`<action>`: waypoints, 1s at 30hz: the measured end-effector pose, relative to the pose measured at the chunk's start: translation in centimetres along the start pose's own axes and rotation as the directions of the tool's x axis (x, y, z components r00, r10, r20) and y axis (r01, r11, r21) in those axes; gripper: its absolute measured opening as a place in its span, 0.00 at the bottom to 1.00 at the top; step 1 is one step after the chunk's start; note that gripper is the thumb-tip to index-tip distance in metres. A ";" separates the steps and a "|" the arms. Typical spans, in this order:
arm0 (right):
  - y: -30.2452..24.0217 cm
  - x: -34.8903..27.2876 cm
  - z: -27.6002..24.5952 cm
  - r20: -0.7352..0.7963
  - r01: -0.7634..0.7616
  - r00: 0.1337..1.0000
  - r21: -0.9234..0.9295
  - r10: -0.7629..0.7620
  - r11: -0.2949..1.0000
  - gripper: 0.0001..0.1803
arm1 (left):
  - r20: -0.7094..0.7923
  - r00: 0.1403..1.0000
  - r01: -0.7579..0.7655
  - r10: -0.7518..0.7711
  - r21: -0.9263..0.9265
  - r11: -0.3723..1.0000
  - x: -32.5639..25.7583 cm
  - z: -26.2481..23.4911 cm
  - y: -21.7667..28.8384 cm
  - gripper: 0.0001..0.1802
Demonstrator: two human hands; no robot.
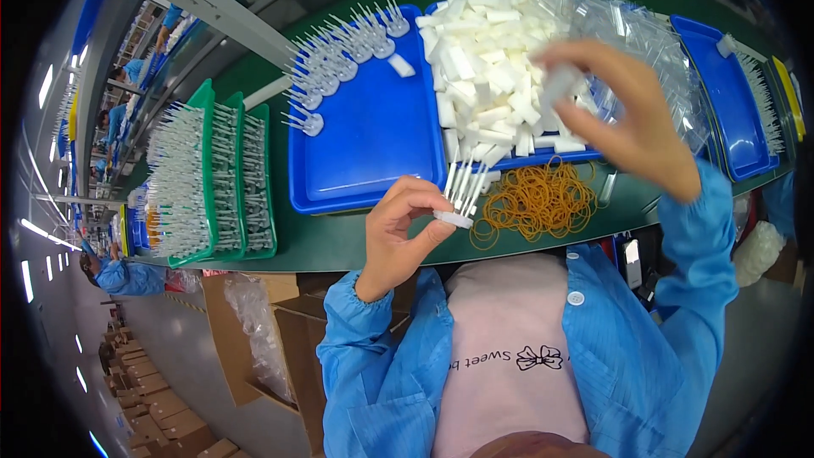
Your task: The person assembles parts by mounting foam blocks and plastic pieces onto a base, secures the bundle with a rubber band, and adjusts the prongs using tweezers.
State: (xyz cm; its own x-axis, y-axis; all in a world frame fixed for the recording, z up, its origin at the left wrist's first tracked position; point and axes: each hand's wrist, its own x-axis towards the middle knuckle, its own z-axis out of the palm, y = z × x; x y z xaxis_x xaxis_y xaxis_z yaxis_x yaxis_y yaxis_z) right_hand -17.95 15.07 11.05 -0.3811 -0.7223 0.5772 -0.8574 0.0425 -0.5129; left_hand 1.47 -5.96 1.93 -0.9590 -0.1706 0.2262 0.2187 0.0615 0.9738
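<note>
My left hand [394, 233] pinches a round white base with several upright white prongs [459, 191], held over the front edge of the bench. My right hand [636, 110] is raised over a heap of white foam blocks [483, 59], its thumb and fingers curved around a whitish piece [560, 85]. Motion blurs that piece, so its exact kind is unclear. Below the right hand and beside the left, a tangle of tan rubber bands [543, 202] lies on the green bench. Similar pronged pieces [339, 55] line the far and left edges of a blue tray [365, 144].
Green trays [208, 178] packed with pronged parts stand upright at the left. Clear plastic sleeves [636, 51] pile up right of the foam. Farther right is another blue tray [721, 93]. A cardboard box [297, 348] sits below the bench. Other people work at the far left.
</note>
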 end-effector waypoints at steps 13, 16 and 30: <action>1.0 -11.5 5.4 0.182 -0.237 0.683 0.971 0.707 -0.021 0.12 | 0.229 0.971 0.091 -0.068 -0.094 0.991 0.9 5.6 0.7 0.10; 0.8 -11.4 5.3 0.187 -0.253 0.688 0.967 0.702 -0.010 0.14 | 0.235 0.969 0.099 -0.077 -0.082 0.992 1.0 6.1 0.2 0.10; 0.8 -11.5 3.5 0.187 -0.445 0.847 0.761 0.497 0.472 0.15 | 0.293 0.954 -0.109 0.066 0.134 0.985 1.2 4.9 -0.4 0.12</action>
State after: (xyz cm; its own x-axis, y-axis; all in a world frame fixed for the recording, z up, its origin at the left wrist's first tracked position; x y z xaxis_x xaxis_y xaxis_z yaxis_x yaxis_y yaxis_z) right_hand -13.03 20.98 1.79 -0.6842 -0.7202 0.1150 0.0283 -0.1838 -0.9826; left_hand -0.61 -1.41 1.73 -0.9531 0.1299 0.2735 0.2960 0.2108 0.9316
